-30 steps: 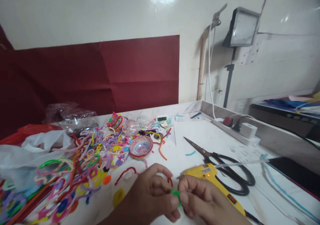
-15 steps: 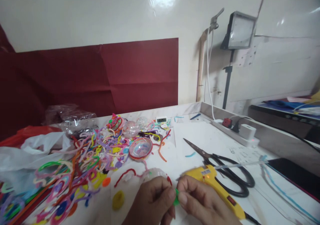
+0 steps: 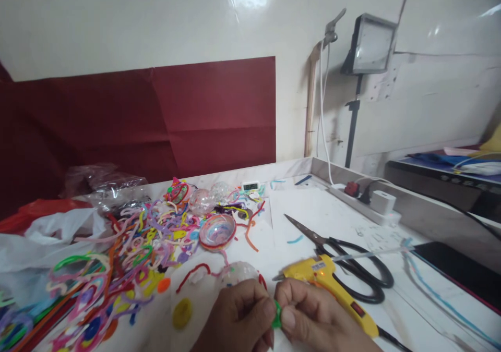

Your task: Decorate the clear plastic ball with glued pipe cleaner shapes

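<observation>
Low in the view, my left hand [image 3: 245, 313] and my right hand [image 3: 313, 313] meet with fingertips pinched around a small green piece [image 3: 277, 314]. Fingers cover most of it, so whether it is a coiled pipe cleaner I cannot tell. Just behind my left hand lies a clear ball-like thing [image 3: 239, 272], partly hidden, with red and pink pipe cleaners [image 3: 195, 274] by it. To its left rests a round yellow piece [image 3: 182, 313]. A yellow hot glue gun [image 3: 326, 276] lies behind and beside my right hand, its nozzle pointing left.
Black-handled scissors [image 3: 336, 255] lie beyond the glue gun. A heap of coloured pipe cleaners [image 3: 144, 242] spreads across the left side, near a colourful bowl [image 3: 217, 232]. A power strip [image 3: 364, 206] and a black phone [image 3: 457, 268] are on the right.
Both hands keep pinching the green piece, and slightly more of it shows between the fingertips. The whole view has shifted a little; the things on the table stay in place.
</observation>
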`<state>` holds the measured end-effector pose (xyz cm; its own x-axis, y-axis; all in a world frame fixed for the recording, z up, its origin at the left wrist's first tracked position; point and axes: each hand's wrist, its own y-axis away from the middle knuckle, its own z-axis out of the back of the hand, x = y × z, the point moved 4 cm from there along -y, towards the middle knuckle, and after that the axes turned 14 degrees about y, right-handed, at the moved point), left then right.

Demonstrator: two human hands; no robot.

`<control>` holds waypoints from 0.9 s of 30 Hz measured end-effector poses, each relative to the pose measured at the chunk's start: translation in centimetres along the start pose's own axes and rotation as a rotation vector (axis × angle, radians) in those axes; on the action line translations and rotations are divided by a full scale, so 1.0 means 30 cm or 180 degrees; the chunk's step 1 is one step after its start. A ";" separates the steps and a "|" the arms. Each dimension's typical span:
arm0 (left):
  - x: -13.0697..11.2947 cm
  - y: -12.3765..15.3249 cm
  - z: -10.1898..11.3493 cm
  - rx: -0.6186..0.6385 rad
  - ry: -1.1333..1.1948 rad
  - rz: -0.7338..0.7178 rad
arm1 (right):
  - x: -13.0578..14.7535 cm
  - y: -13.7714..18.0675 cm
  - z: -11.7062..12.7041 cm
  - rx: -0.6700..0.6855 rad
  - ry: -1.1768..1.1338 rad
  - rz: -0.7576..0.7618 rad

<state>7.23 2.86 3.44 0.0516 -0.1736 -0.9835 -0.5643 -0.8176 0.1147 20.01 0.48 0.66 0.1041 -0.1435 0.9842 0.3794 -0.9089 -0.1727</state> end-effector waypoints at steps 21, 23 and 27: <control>0.013 -0.011 0.018 -0.0067 0.0055 -0.0109 | -0.013 -0.006 0.022 -0.0075 0.0038 0.0029; 0.015 -0.014 0.017 -0.0068 0.0108 -0.0136 | -0.001 -0.001 0.023 -0.0178 0.0035 -0.0041; 0.012 -0.016 0.011 -0.0105 0.0156 -0.0201 | -0.008 -0.001 0.015 -0.0284 -0.0077 -0.0045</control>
<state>7.23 3.38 2.98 0.1271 -0.1470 -0.9809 -0.5311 -0.8453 0.0579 20.38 0.70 0.41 0.1220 -0.1217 0.9850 0.2979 -0.9422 -0.1533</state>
